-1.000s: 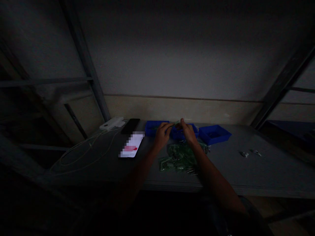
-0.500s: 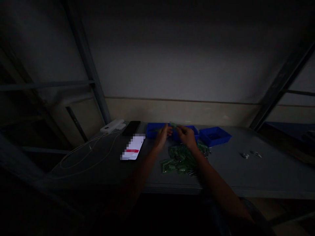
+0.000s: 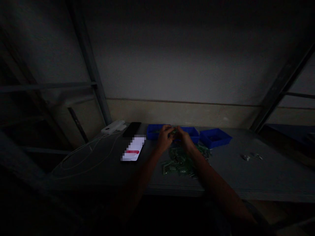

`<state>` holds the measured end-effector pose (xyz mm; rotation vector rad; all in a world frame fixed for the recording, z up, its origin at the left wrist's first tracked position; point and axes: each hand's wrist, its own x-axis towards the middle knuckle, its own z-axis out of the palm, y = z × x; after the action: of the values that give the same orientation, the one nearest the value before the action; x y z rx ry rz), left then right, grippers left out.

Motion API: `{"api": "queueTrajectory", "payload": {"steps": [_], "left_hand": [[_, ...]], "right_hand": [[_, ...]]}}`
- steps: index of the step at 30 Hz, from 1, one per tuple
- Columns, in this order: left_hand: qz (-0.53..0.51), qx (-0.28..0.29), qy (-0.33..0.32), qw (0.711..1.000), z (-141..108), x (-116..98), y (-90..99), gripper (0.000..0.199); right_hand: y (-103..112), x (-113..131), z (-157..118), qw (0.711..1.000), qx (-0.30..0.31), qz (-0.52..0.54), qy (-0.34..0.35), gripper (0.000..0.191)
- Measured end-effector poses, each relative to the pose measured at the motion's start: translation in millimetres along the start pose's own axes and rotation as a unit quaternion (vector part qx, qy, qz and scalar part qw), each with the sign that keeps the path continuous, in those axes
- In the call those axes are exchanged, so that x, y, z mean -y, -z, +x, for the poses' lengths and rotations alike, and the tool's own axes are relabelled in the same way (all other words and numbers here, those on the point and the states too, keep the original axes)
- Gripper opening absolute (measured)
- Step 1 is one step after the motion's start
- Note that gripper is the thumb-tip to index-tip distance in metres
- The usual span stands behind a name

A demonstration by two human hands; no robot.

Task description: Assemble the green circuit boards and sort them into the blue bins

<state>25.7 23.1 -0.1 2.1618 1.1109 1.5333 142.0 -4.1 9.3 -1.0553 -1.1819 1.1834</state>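
Observation:
My left hand [image 3: 164,139] and my right hand [image 3: 185,139] meet above the blue bins, fingers bent toward each other. Between their fingertips is a small green packet [image 3: 174,130], mostly covered by the fingers and dim. Behind my left hand is a blue bin [image 3: 151,133] with something greenish inside. Another blue bin [image 3: 193,133] lies partly hidden behind my right hand. Below the hands, a loose pile of clear plastic packets with green contents [image 3: 180,164] spreads over the grey table, partly under my right forearm.
A third blue bin [image 3: 215,138] stands to the right. Two small whitish items [image 3: 246,157] lie farther right. On the left are a lit phone [image 3: 134,149], a dark flat device [image 3: 132,129], a white power strip [image 3: 113,127] and looping cables [image 3: 71,157]. Metal posts flank the table.
My hands have drawn closer together, and the green packet that stuck up between them now sits lower, more covered by the fingers. The view has shifted slightly.

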Motion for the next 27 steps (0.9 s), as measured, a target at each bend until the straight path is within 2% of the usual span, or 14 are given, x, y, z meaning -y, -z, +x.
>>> {"api": "queueTrajectory", "payload": {"steps": [2,5,8,10,13,14,15,19,21,24,27], "left_hand": [[0.026,0.018,-0.03,0.999,-3,-2,-1.6,0.038],[0.015,0.026,-0.048,0.998,-5,-7,-1.7,0.043],[-0.063,0.017,-0.007,0.998,-3,-10,0.4,0.052],[-0.113,-0.002,0.031,0.993,-1,-10,2.0,0.049],[-0.146,-0.008,0.086,0.985,1,-11,2.8,0.023],[-0.154,0.001,0.11,0.982,1,-12,2.4,0.016],[-0.165,0.014,0.139,0.976,2,-12,1.8,0.017],[-0.241,0.059,0.27,0.93,3,-10,-1.6,0.051],[-0.271,0.054,0.311,0.909,4,-6,-2.1,0.057],[-0.279,0.034,0.325,0.903,4,2,-0.4,0.048],[-0.231,0.035,0.283,0.93,5,5,2.2,0.031]], "right_hand": [[0,1,0,0.998,-0.006,0.049,-0.028,0.047],[1,1,1,0.999,-0.02,0.048,-0.009,0.04],[5,0,4,0.998,-0.062,0.016,0.018,0.037],[11,-1,6,0.989,-0.123,-0.042,0.07,0.036],[18,0,8,0.937,-0.225,-0.18,0.198,0.036],[19,0,8,0.915,-0.243,-0.221,0.233,0.036],[19,0,7,0.899,-0.247,-0.254,0.258,0.036],[11,-2,0,0.875,-0.18,-0.341,0.292,0.033],[6,-6,-3,0.871,-0.133,-0.375,0.289,0.031],[2,-11,-4,0.864,-0.079,-0.409,0.282,0.033],[2,-13,-3,0.875,-0.061,-0.389,0.28,0.038]]}}
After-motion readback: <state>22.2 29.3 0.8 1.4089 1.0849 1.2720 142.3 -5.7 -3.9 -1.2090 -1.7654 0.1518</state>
